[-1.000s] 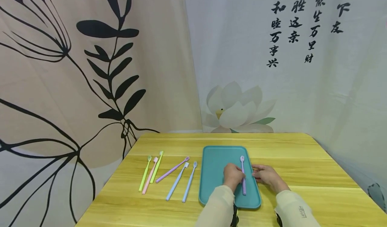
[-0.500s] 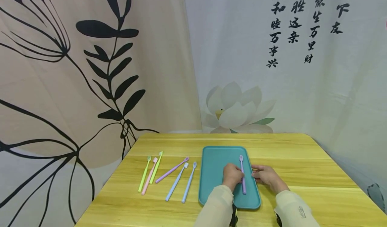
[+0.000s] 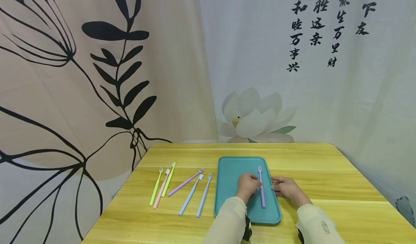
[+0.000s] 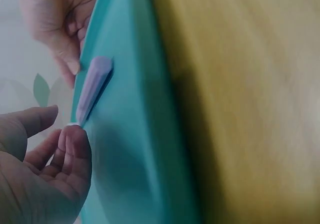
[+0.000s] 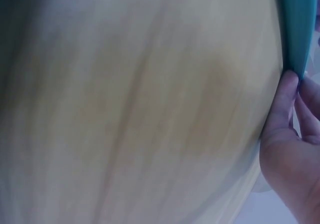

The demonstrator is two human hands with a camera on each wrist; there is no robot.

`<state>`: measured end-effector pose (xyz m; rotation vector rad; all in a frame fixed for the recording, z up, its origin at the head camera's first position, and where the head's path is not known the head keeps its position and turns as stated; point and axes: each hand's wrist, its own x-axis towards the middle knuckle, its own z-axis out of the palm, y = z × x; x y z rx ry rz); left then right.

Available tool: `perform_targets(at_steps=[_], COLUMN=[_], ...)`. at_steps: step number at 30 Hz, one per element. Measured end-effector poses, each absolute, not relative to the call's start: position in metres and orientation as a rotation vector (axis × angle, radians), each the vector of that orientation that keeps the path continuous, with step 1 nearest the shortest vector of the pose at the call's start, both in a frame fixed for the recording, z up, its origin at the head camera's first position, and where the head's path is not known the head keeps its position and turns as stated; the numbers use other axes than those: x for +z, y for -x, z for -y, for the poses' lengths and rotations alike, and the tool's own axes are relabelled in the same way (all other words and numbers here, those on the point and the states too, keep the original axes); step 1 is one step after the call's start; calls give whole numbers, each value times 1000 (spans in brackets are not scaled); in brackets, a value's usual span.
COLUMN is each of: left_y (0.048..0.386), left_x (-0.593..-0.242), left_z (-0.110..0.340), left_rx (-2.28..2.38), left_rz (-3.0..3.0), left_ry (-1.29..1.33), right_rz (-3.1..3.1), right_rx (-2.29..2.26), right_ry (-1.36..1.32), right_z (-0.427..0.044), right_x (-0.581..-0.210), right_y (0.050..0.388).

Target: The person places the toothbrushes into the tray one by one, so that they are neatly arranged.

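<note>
A purple toothbrush point(image 3: 262, 191) lies lengthwise in the teal tray point(image 3: 234, 168), along its right side. My left hand point(image 3: 248, 186) is over the tray, just left of that brush. In the left wrist view, the thumb of the left hand point(image 4: 55, 164) stands apart from the fingers, whose tips are close to the purple handle point(image 4: 95, 86). At the tray's right edge is my right hand point(image 3: 289, 189). The right wrist view has the thumb and fingers of the right hand point(image 5: 295, 154) meeting at the rim, pinching it.
Left of the tray, several toothbrushes lie on the wooden table point(image 3: 325, 171): two green point(image 3: 156, 187), one pink point(image 3: 161, 189), one purple point(image 3: 185, 182) and two blue point(image 3: 204, 196). A printed cloth point(image 3: 182, 74) hangs behind the table.
My left hand has come off the purple toothbrush and shifted slightly left and away from me. The brush stays in the tray. My right hand keeps its place at the rim.
</note>
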<state>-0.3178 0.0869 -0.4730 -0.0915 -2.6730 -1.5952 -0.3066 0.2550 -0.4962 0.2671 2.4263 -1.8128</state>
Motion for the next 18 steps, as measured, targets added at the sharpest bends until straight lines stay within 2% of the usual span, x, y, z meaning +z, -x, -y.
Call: perform_targets(at_steps=[18], left_y=[354], left_x=[-439], left_z=[-27], left_rx=[-1693], left_rz=[2640], left_ry=[208], right_rz=[-2411], right_rx=[-1820], right_ry=[-276], right_z=[-254], right_x=[-495], right_y=[306])
